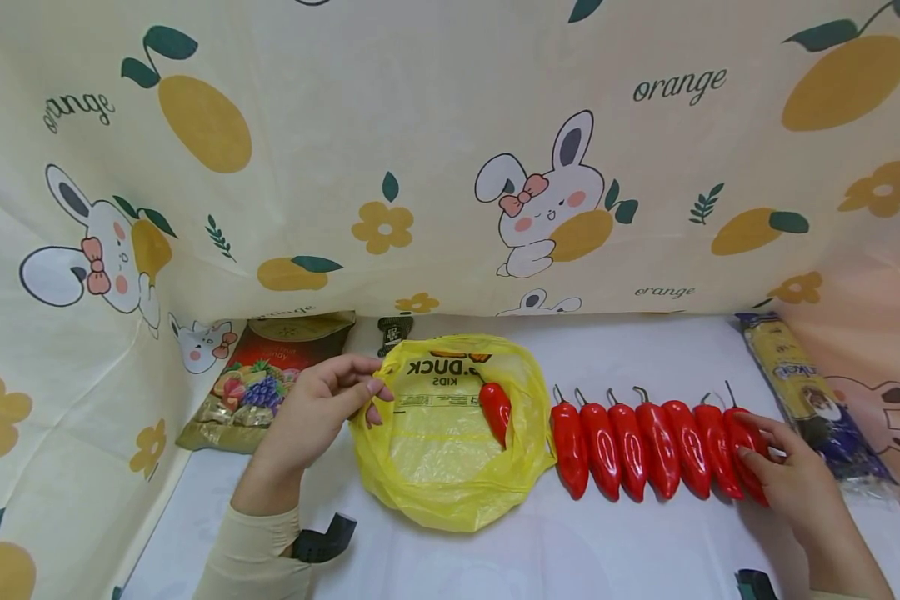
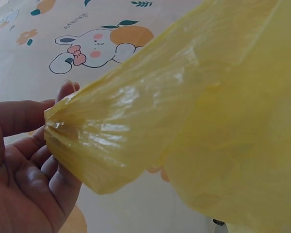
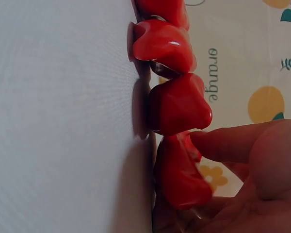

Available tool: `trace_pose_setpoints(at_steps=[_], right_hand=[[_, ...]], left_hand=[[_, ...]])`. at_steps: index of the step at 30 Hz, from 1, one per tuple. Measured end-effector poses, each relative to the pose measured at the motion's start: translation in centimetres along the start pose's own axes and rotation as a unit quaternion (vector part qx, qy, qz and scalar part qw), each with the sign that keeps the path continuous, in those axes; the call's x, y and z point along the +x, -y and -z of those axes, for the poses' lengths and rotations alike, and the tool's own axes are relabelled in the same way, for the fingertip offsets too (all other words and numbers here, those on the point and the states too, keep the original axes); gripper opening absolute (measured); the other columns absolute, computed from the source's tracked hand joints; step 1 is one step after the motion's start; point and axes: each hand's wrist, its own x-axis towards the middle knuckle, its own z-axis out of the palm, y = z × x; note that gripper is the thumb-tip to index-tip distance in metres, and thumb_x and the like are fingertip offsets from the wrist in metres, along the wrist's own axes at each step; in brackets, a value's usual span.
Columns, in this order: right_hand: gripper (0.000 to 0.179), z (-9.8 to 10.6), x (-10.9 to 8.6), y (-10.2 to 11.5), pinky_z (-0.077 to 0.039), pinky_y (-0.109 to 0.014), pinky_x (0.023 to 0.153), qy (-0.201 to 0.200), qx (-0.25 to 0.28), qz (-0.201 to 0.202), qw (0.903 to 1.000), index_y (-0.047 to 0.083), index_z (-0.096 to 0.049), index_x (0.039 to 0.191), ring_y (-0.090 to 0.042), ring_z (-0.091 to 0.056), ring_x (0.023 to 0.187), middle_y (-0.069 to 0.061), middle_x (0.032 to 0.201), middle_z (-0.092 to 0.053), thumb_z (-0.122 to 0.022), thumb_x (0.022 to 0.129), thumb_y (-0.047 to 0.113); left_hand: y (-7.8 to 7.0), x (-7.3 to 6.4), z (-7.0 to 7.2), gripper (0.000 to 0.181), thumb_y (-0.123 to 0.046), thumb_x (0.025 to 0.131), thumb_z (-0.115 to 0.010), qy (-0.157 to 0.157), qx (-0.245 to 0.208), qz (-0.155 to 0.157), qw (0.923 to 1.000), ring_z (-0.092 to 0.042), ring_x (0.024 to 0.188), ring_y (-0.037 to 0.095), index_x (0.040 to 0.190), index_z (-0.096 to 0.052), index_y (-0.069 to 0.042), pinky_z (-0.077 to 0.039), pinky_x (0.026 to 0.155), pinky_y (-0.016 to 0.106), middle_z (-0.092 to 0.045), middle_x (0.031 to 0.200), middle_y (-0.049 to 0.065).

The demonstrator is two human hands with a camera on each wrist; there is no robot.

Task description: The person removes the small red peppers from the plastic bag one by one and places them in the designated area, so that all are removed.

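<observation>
My left hand [image 1: 321, 408] pinches the left rim of a yellow plastic bag [image 1: 450, 504] between thumb and fingers; in the left wrist view the bag's film [image 2: 116, 131] is drawn into folds at that pinch. The bag's mouth is spread wide, and one red chili pepper [image 1: 497, 414] lies inside at the right. Several more glossy red peppers [image 1: 657, 450] form a row to the right of the bag, stems pointing away. At the row's right end my right hand [image 1: 798, 475] grips the last pepper [image 3: 182, 170] with thumb and fingers; it lies close beside its neighbour [image 3: 179, 104].
Behind my left hand lies a red and gold candy bag [image 1: 277, 358]. A small black packet [image 1: 395, 332] is behind the yellow bag. To the far right is a blue and yellow snack packet [image 1: 813, 392]. A printed cloth [image 1: 435, 125] hangs along the back and sides.
</observation>
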Motion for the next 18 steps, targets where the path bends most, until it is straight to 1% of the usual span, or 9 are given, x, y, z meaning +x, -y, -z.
trace_pose_setpoints(at_steps=[1, 4, 6, 7, 8, 11, 15, 16, 18], right_hand=[[0.063, 0.03, 0.01, 0.01, -0.059, -0.033, 0.071, 0.004, -0.001, 0.001, 1.0, 0.0, -0.033, 0.167, -0.066, -0.033, 0.134, -0.043, 0.153, -0.032, -0.062, 0.111, 0.008], [0.063, 0.08, 0.0, 0.04, -0.063, -0.042, 0.075, 0.008, -0.003, 0.007, 0.9999, 0.0, -0.034, 0.167, -0.067, -0.032, 0.135, -0.044, 0.154, -0.032, -0.061, 0.111, 0.01], [0.062, 0.14, 0.02, 0.04, -0.064, -0.044, 0.076, 0.007, 0.0, 0.012, 0.9999, -0.001, -0.034, 0.166, -0.068, -0.032, 0.136, -0.044, 0.154, -0.033, -0.061, 0.112, 0.011], [0.062, 0.15, 0.02, 0.03, -0.064, -0.043, 0.075, 0.004, 0.0, 0.015, 0.9999, -0.001, -0.034, 0.166, -0.068, -0.032, 0.135, -0.044, 0.154, -0.033, -0.061, 0.112, 0.011], [0.061, 0.16, 0.0, 0.04, -0.063, -0.038, 0.072, 0.001, 0.0, 0.016, 0.9999, -0.001, -0.035, 0.166, -0.068, -0.033, 0.135, -0.043, 0.153, -0.034, -0.061, 0.112, 0.011], [0.061, 0.21, 0.01, 0.11, -0.065, -0.038, 0.071, -0.003, 0.008, 0.009, 0.9999, -0.001, -0.036, 0.166, -0.069, -0.036, 0.135, -0.043, 0.154, -0.035, -0.061, 0.112, 0.013], [0.062, 0.36, 0.07, 0.3, -0.066, -0.052, 0.079, -0.001, 0.019, -0.012, 0.9998, 0.0, -0.033, 0.167, -0.07, -0.037, 0.136, -0.043, 0.157, -0.031, -0.059, 0.113, 0.016], [0.063, 0.4, 0.08, 0.35, -0.065, -0.054, 0.08, 0.0, 0.023, -0.018, 0.9996, 0.0, -0.033, 0.168, -0.07, -0.037, 0.136, -0.043, 0.158, -0.03, -0.059, 0.114, 0.018], [0.063, 0.45, 0.06, 0.49, -0.066, -0.052, 0.078, -0.004, 0.026, -0.025, 0.9993, 0.0, -0.032, 0.168, -0.07, -0.038, 0.136, -0.043, 0.158, -0.029, -0.058, 0.114, 0.021]], left_hand=[[0.01, -0.01, 0.01, 0.024, 0.003, 0.111, -0.056, 0.0, 0.0, 0.0, 1.0, -0.07, 0.077, 0.025, 0.132, -0.063, 0.012, -0.064, 0.077, 0.032, -0.073, 0.105, 0.022], [0.05, -0.02, 0.04, 0.024, 0.003, 0.111, -0.056, 0.0, 0.001, 0.0, 1.0, -0.07, 0.076, 0.025, 0.132, -0.063, 0.012, -0.063, 0.077, 0.032, -0.073, 0.105, 0.021], [0.08, -0.02, 0.05, 0.024, 0.003, 0.111, -0.056, 0.0, 0.001, -0.001, 1.0, -0.07, 0.076, 0.025, 0.132, -0.063, 0.012, -0.063, 0.077, 0.032, -0.073, 0.104, 0.021], [0.09, -0.01, 0.06, 0.024, 0.003, 0.111, -0.056, 0.0, 0.001, -0.001, 1.0, -0.07, 0.076, 0.025, 0.132, -0.063, 0.012, -0.063, 0.077, 0.032, -0.073, 0.104, 0.021], [0.11, -0.01, 0.06, 0.024, 0.003, 0.111, -0.056, 0.0, 0.001, -0.002, 1.0, -0.07, 0.076, 0.025, 0.132, -0.063, 0.012, -0.063, 0.077, 0.032, -0.073, 0.104, 0.021], [0.14, 0.03, 0.07, 0.024, 0.003, 0.111, -0.056, 0.0, 0.002, -0.005, 1.0, -0.07, 0.076, 0.025, 0.132, -0.063, 0.012, -0.063, 0.077, 0.032, -0.073, 0.104, 0.021], [0.17, 0.05, 0.1, 0.024, 0.002, 0.111, -0.056, 0.001, 0.002, -0.007, 1.0, -0.07, 0.076, 0.025, 0.132, -0.063, 0.012, -0.063, 0.077, 0.032, -0.073, 0.104, 0.021], [0.18, 0.05, 0.1, 0.024, 0.003, 0.111, -0.056, 0.001, 0.001, -0.007, 1.0, -0.07, 0.076, 0.025, 0.132, -0.063, 0.012, -0.063, 0.077, 0.032, -0.073, 0.104, 0.021], [0.2, 0.05, 0.11, 0.024, 0.003, 0.111, -0.056, 0.002, 0.001, -0.008, 1.0, -0.07, 0.076, 0.025, 0.132, -0.063, 0.012, -0.063, 0.076, 0.032, -0.072, 0.104, 0.022]])
